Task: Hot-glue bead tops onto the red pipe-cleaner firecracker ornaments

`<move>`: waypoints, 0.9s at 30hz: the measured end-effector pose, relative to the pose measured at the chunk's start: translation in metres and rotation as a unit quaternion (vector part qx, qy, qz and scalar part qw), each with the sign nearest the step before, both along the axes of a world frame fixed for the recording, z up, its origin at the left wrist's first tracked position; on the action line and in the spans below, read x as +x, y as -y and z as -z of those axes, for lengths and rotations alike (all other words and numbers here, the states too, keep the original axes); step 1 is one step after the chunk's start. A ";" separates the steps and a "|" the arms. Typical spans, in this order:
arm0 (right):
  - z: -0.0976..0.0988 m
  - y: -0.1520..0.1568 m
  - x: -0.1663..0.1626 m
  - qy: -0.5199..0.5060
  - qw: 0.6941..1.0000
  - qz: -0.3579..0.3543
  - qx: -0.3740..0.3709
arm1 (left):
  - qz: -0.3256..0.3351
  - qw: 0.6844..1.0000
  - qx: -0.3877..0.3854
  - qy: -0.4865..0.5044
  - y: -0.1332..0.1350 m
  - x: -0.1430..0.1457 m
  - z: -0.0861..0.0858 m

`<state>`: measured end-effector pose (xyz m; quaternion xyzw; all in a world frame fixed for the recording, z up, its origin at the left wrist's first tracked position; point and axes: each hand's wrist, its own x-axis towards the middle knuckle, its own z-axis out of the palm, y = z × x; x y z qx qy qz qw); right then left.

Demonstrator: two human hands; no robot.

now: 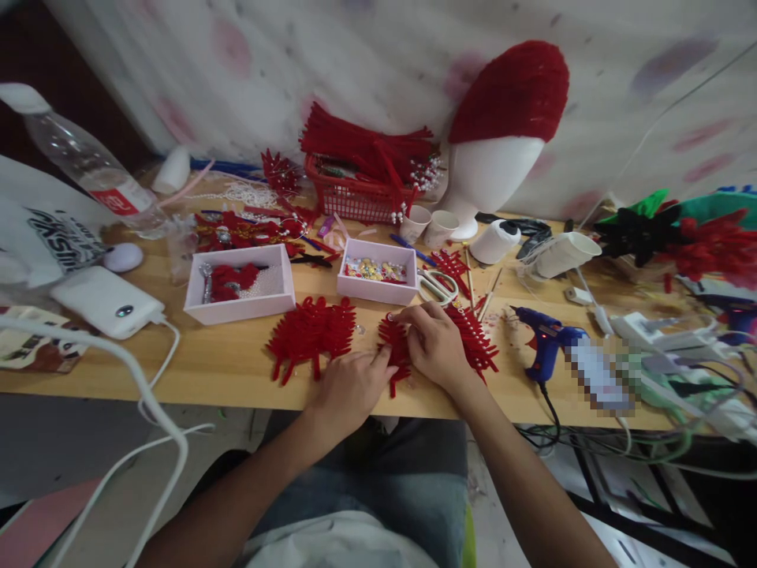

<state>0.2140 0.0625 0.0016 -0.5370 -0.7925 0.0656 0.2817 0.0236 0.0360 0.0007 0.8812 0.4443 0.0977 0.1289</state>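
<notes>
A red fuzzy chenille-stem piece (395, 339) with fringed edges lies on the wooden table between my two hands. Its lower right part is pressed by the fingers of my left hand (352, 390), which are bent and close together. My right hand (434, 343) curls over the piece's upper end, with a fingertip at a small shiny bead (389, 317). The undersides of both hands are hidden. To the left lie several similar red chenille pieces (313, 331), and more fringed red pieces (476, 343) with pale beads lie right of my right hand.
Behind my hands stand a white box of beads (378, 296) and another white box (242, 308). Scissors (438, 285) lie near the bead box. A blue glue gun (544, 339) and cables are at right. Behind are a red basket (360, 199) and a foam head (490, 173).
</notes>
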 end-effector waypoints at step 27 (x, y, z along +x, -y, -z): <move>0.009 0.094 -0.062 0.165 0.945 0.283 0.013 | -0.130 0.984 0.110 0.044 0.034 -0.070 0.007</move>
